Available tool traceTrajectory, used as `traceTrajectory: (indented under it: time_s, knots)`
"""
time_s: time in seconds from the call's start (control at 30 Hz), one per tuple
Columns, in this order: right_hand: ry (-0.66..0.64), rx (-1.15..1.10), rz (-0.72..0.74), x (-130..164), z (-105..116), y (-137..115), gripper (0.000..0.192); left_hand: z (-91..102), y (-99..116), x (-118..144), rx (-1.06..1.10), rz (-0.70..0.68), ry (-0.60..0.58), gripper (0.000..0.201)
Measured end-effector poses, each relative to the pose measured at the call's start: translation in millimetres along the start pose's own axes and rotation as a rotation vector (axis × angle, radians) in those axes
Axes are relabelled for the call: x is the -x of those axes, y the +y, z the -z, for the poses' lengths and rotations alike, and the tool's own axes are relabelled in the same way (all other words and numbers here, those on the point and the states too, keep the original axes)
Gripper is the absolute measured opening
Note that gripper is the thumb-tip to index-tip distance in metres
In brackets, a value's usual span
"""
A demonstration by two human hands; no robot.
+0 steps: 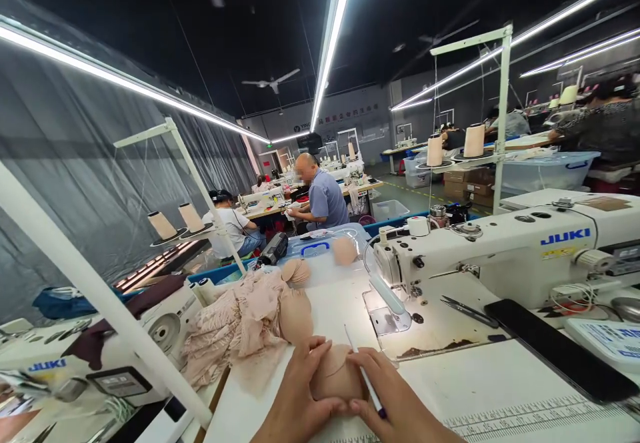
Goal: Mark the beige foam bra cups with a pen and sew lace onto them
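Note:
Beige moulded bra cups point(337, 379), one overlapping another, are held between my two hands above the white sewing table. My left hand point(297, 389) is closed around their left side, thumb at the lower edge and fingers over the top. On the opposite side my right hand point(387, 389) grips them, with a slim white pen point(364, 371) with a dark purple end also held in it, its thin tip pointing away from me. Just beyond my left hand lies another beige cup point(296, 316), beside a heap of beige lace fabric point(237, 319).
A white JUKI sewing machine point(480, 256) stands at the right. Near it lie tweezers point(467, 309), a black phone point(560, 343) and a printed ruler point(540, 416). More cups point(296, 271) and a clear plastic bin point(325, 236) are behind. Co-workers point(325, 196) sit farther back.

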State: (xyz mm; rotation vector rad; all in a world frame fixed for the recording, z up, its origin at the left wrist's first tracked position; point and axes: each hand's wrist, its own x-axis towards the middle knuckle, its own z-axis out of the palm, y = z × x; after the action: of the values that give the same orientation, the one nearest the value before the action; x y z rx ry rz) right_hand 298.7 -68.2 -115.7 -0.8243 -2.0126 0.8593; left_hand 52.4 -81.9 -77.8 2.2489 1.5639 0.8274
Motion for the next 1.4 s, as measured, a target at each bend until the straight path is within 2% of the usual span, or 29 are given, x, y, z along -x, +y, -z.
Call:
traceTrajectory:
  time_s: [0.13, 0.23, 0.4, 0.5, 0.57, 0.67, 0.73, 0.83, 0.93, 1.03, 1.2, 1.3, 1.4]
  knots:
    - [-0.040, 0.057, 0.005, -14, -2, -1, 0.050, 2.8, -17, 1, 0.003, 0.078, 0.014, 0.051]
    - [-0.031, 0.057, 0.023, -17, -7, 5, 0.047, 1.3, -24, 1, -0.017, 0.046, 0.028, 0.046]
    - [-0.011, 0.030, -0.015, -17, -11, 11, 0.041, 4.7, -23, 2, -0.166, -0.118, 0.367, 0.031]
    - [-0.008, 0.019, -0.060, -17, -8, 5, 0.040, 4.7, -20, 3, -0.254, -0.341, 0.481, 0.031]
    - [0.002, 0.005, -0.126, -17, -6, 0, 0.035, -1.3, -21, 5, -0.325, -0.516, 0.441, 0.035]
    - [0.030, -0.059, -0.199, -17, -3, -1, 0.028, -13.8, -34, 6, -0.403, -0.601, 0.253, 0.050]
    - [0.091, -0.139, -0.263, -16, -2, 2, 0.031, -18.9, -44, 6, -0.394, -0.553, 0.107, 0.068]
    - [0.154, -0.221, -0.359, -17, -3, 6, 0.039, -20.6, -51, 5, -0.357, -0.459, -0.020, 0.094]
    - [0.100, -0.147, -0.320, -19, -7, 4, 0.053, -22.8, -46, 4, -0.335, -0.295, -0.156, 0.110]
    - [0.085, -0.039, -0.297, -20, -15, -3, 0.054, -30.7, -37, 5, -0.360, -0.102, -0.247, 0.115]
    - [0.155, -0.030, -0.270, -18, -27, -11, 0.052, -44.4, -33, 16, -0.379, -0.015, -0.123, 0.106]
    - [0.229, -0.092, -0.288, -14, -31, -18, 0.059, -48.7, -32, 24, -0.306, -0.028, -0.040, 0.101]
    - [0.314, -0.252, -0.327, -9, -34, -26, 0.068, -60.0, -26, 30, -0.233, -0.073, 0.046, 0.100]
